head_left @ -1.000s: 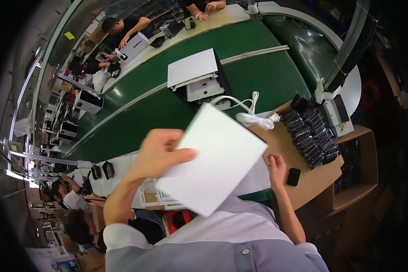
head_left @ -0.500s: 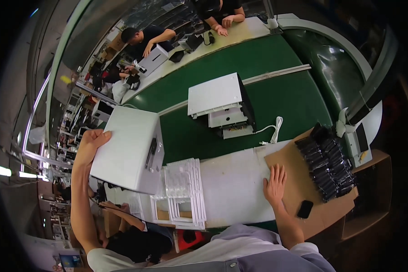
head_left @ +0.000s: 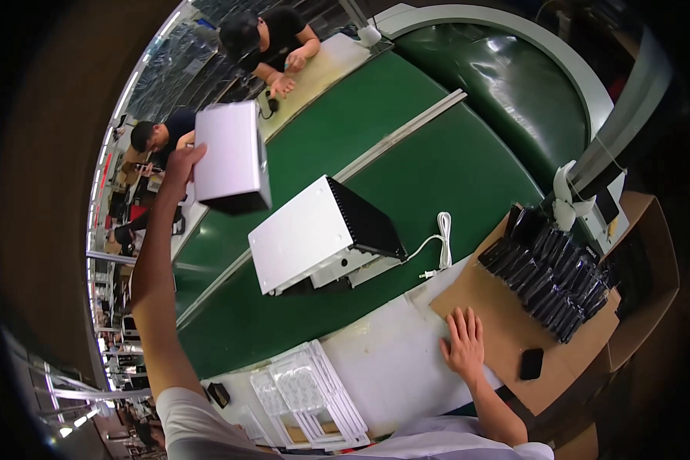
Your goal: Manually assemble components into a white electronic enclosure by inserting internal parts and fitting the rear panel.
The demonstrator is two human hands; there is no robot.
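My left hand (head_left: 182,164) grips the side edge of a white box-shaped appliance (head_left: 226,153), its arm stretched toward the far left. The box is held up over the far side of the green belt, and its lower end looks dark. My right hand (head_left: 464,346) lies flat and open, holding nothing, where the white bench top meets a cardboard sheet (head_left: 492,305). Between the hands, a second white appliance (head_left: 303,236) with a black perforated side sits on the green belt (head_left: 391,157). A white power cord (head_left: 444,236) runs from it, the plug near the bench.
Several white frames (head_left: 341,402) lie stacked on the near bench. Black plastic-wrapped packets (head_left: 548,272) and a small black flat object (head_left: 530,364) rest on the cardboard. A metal rail (head_left: 402,132) divides the belt. Two people work along the far side.
My left hand has carried the white box from above the near left bench up and away to the belt's far side. The view has turned. My right hand still rests at the cardboard.
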